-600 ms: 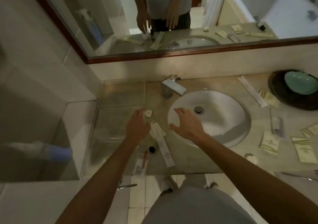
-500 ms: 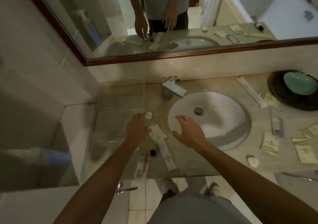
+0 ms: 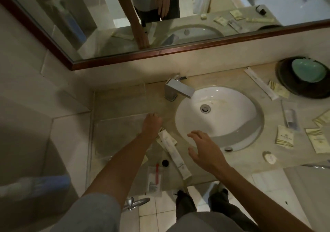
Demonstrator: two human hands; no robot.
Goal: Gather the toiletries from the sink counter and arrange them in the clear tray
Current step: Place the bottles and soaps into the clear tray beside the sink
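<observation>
Low in the frame, a clear packet with a red stick lies at the counter's front edge, a small dark cap just above it. A long white tube runs diagonally at centre. The right hand hovers over the sink's near rim, fingers spread wide, holding nothing. The left hand reaches to the clear tray at centre left, fingers curled at its right edge; whether they grip anything, I cannot tell. Sachets and a small round soap lie at right. Farther back stands the faucet, and a dark dish at upper right.
</observation>
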